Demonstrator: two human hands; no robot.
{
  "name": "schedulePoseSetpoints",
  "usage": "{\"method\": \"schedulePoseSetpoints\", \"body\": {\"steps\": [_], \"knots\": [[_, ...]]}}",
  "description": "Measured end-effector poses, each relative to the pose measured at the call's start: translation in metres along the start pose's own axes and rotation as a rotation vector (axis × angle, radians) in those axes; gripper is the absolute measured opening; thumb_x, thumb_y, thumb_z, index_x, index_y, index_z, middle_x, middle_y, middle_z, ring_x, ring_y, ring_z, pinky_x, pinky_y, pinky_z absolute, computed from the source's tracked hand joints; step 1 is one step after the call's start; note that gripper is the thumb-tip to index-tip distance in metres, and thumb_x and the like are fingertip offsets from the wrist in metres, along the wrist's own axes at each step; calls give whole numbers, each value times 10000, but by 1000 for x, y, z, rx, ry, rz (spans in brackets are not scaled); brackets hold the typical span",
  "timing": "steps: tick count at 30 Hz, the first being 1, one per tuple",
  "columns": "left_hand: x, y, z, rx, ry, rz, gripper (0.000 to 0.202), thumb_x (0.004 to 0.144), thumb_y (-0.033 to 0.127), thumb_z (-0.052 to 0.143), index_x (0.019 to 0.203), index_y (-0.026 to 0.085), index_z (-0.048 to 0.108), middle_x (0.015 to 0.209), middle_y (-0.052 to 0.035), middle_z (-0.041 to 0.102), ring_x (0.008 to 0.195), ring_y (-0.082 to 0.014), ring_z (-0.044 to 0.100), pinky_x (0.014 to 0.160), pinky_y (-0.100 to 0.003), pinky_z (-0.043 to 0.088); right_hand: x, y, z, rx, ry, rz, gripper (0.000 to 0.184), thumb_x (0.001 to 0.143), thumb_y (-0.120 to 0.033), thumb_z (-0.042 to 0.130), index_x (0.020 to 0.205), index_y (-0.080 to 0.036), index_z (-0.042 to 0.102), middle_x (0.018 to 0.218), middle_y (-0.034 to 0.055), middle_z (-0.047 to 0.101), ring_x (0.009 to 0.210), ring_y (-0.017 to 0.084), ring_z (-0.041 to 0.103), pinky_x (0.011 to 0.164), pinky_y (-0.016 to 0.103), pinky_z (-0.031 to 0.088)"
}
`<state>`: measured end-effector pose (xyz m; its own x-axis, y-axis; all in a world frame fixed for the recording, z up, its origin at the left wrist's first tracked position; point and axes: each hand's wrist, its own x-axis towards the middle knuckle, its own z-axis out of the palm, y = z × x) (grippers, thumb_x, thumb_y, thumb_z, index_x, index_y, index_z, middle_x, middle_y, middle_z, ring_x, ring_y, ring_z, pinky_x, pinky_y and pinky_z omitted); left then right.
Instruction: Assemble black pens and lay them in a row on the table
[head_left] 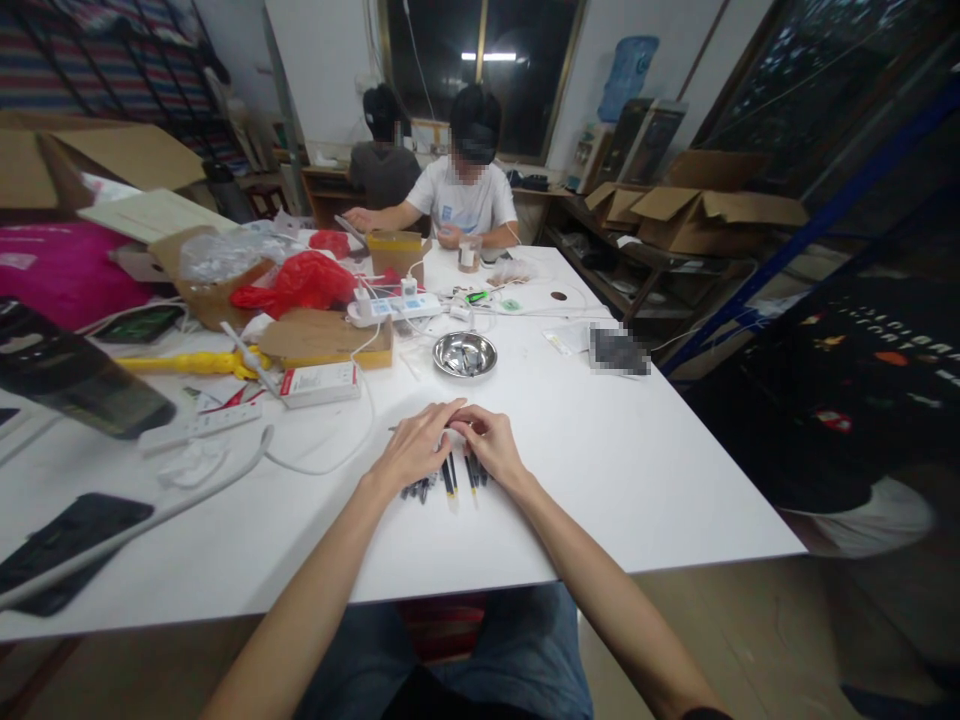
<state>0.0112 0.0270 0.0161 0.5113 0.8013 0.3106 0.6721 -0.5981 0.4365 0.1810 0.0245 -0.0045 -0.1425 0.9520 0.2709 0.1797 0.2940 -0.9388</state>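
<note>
My left hand (416, 442) and my right hand (489, 440) meet at the fingertips above the white table (600, 480). Both have bent, closed fingers, and whatever is pinched between them is too small and hidden to name. A thin tip (393, 428) pokes out past the far side of my left hand. Under the hands lie slim black sticks (450, 478) with yellow bands and pale ends, beside several small black pieces (420, 488). Just beyond my fingers stands a round metal bowl (465, 356) with small dark and shiny pieces inside.
A power strip (396, 308), cables, a white box (321, 384) and red bags (307, 283) crowd the left side. A dark bottle (75, 370) and a black tray-like thing (71, 545) lie nearer. A person in white (469, 205) sits across the table; another sits behind.
</note>
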Motion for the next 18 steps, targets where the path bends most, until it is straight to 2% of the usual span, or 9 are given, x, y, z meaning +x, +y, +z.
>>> {"method": "schedulePoseSetpoints", "body": {"steps": [5,8,12,15,18], "knots": [[3,4,2,-137,61,112,894,713,-28,422,1533,269,230,1317,-89,506,1221,-228,510,1073,-421,451,1,-6,-3,-197,50,-19,343,986,-429,473,746,-217,597,484,-45,519,446,135,487,531,243,391],[5,3,7,-224,92,110,966,655,-50,416,1540,274,200,1390,-101,440,1284,-238,460,1119,-445,421,3,-7,-4,-268,38,-75,333,1005,-380,434,767,-213,598,567,-31,548,519,140,501,580,244,384],[5,2,12,-271,103,120,1011,608,-58,401,1541,259,174,1453,-116,377,1377,-253,370,1180,-481,345,4,-1,0,-366,-101,-166,169,960,-277,512,907,-198,653,781,19,654,684,164,566,675,252,398],[4,4,12,-299,105,127,997,612,-44,391,1539,248,174,1456,-121,371,1374,-252,372,1181,-489,338,4,2,2,-444,-163,-190,95,900,-201,576,922,-191,668,791,24,649,693,170,559,670,256,384],[3,4,10,-321,130,123,993,607,-31,390,1538,238,171,1465,-124,358,1371,-249,381,1156,-473,374,4,1,-1,-407,-138,-204,130,902,-200,582,974,-199,690,813,19,645,710,165,565,687,257,397]]}}
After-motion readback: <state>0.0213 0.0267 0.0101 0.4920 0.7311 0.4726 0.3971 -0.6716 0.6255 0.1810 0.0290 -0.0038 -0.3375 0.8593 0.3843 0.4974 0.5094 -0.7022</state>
